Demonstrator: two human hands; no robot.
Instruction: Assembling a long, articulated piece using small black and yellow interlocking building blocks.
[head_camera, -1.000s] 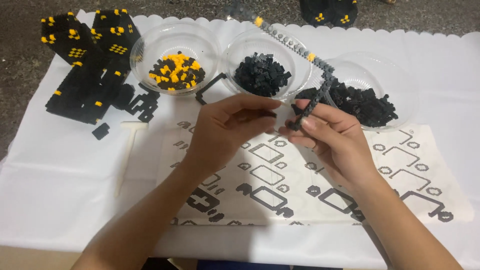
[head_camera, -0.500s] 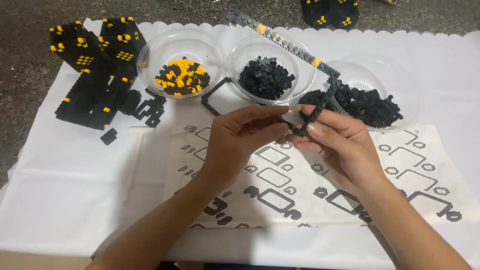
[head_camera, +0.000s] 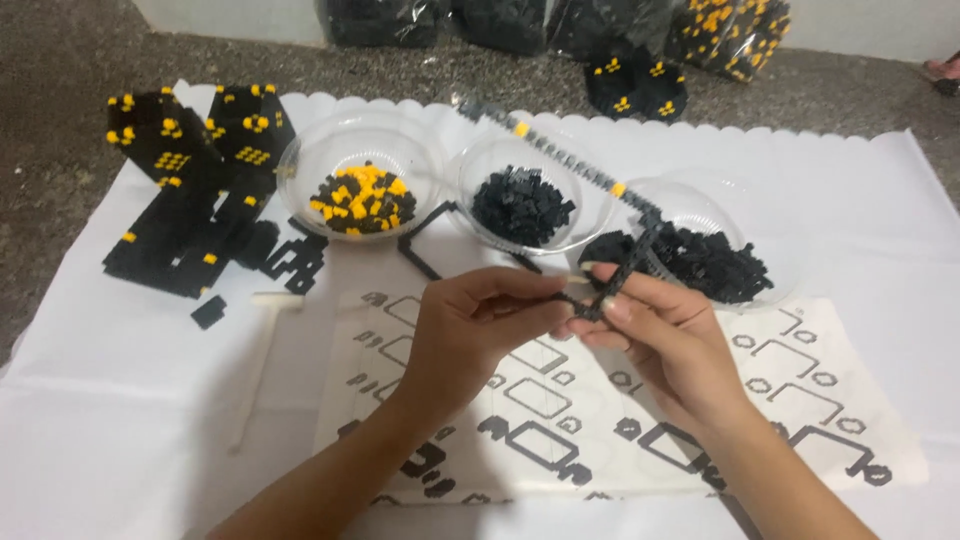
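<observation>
A white cloth with a scalloped far edge (head_camera: 850, 200) lies spread over a grey speckled stone floor (head_camera: 60, 60), and on the cloth sits a printed paper sheet of black outline diagrams (head_camera: 800, 390). Along the far edge of the floor stand clear plastic bags of black and yellow bricks (head_camera: 720, 25), shiny and crumpled. Three clear round plastic bowls stand in a row on the cloth: the left bowl (head_camera: 300, 165) holds mixed yellow and black small bricks, the middle bowl (head_camera: 480, 165) holds black bricks only, and the right bowl (head_camera: 775, 285) holds a heap of black bricks too. To the left of the bowls rest blocky black brick assemblies studded with yellow dots (head_camera: 195, 190), matt and angular, with a loose black piece (head_camera: 208, 312) just beside them and a thin white stick (head_camera: 255, 370) lying on the cloth. A long thin black brick strip with yellow segments (head_camera: 560, 155) runs slantwise over the bowls down to the hands. The left hand (head_camera: 470, 335) is closed narrowly, fingertips pinching at the strip's near end. The right hand (head_camera: 665, 340) grips that near end between thumb and fingers, above the sheet and just before the right bowl.
</observation>
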